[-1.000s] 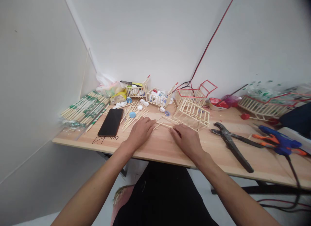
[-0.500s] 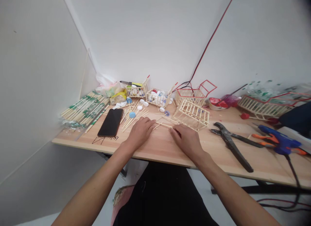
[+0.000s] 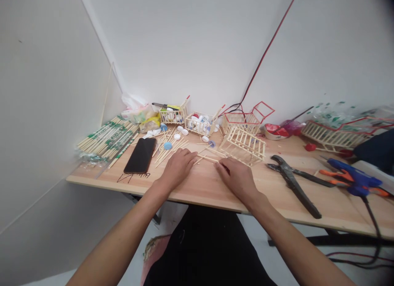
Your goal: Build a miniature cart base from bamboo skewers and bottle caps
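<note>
A short bamboo stick (image 3: 208, 158) spans the gap between my hands, low over the wooden table. At its left end is my left hand (image 3: 179, 165), with fingers bent and drawn together on it. My right hand (image 3: 236, 176) is curled, thumb and forefinger closed at the stick's other end; the exact grip is partly hidden by the fingers. Just beyond the right hand stands a bare bamboo-stick frame (image 3: 244, 144). A loose pile of cut sticks (image 3: 172, 150) with a blue bottle cap (image 3: 168, 145) lies beyond my left hand.
A phone (image 3: 140, 155) and bundled chopsticks (image 3: 107, 140) lie left. Along the wall stand small stick carts (image 3: 200, 124), one red-trimmed (image 3: 240, 121), and a red-stained bowl (image 3: 275, 132). Pliers (image 3: 295, 187) and a corded blue glue gun (image 3: 353, 177) are at right.
</note>
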Available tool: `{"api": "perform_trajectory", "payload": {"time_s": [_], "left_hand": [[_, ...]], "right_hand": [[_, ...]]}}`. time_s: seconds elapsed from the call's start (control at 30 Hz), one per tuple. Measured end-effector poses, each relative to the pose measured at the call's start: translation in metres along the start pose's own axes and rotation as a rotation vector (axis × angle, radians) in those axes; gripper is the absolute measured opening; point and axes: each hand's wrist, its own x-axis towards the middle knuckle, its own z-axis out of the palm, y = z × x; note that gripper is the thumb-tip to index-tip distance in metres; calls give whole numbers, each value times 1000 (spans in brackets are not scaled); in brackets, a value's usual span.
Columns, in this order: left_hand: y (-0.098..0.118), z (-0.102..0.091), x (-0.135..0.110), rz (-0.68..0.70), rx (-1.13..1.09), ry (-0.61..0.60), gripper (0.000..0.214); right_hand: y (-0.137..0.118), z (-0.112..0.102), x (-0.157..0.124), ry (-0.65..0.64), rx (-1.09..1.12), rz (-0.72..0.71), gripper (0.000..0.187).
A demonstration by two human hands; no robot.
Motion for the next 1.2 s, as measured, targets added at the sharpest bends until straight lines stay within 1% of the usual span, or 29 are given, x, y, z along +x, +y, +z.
{"api": "perform_trajectory", "payload": {"time_s": [1.2], "left_hand": [[1, -1, 0, -10, -16, 4, 31]], "right_hand": [[1, 0, 0, -12, -8, -3, 28]]}}
